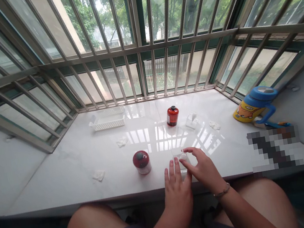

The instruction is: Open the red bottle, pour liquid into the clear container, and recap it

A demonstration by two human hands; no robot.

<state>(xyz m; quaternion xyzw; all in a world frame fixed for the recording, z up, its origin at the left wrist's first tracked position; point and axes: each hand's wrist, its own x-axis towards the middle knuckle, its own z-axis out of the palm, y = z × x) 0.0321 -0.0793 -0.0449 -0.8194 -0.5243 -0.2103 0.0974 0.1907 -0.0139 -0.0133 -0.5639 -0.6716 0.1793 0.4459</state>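
A small clear plastic box (185, 156) sits near the front of the white sill, partly covered by both my hands. My left hand (178, 187) has its fingers stretched out against the box's left side. From the right, my right hand (204, 167) curves thumb and forefinger around the box. What lies inside it is hard to make out. Left of my hands stands a dark red bottle (142, 165) with a grey cap. Farther back are a bright red bottle (172, 116) with a black cap and another clear plastic box (192, 121).
A white plastic basket (109, 125) stands at the back left. Crumpled white tissues (98, 175) lie scattered on the sill (71, 170). At the right wall a yellow and blue cup (252, 107) leans beside a blurred-out item. Metal window bars (142, 73) close off the back.
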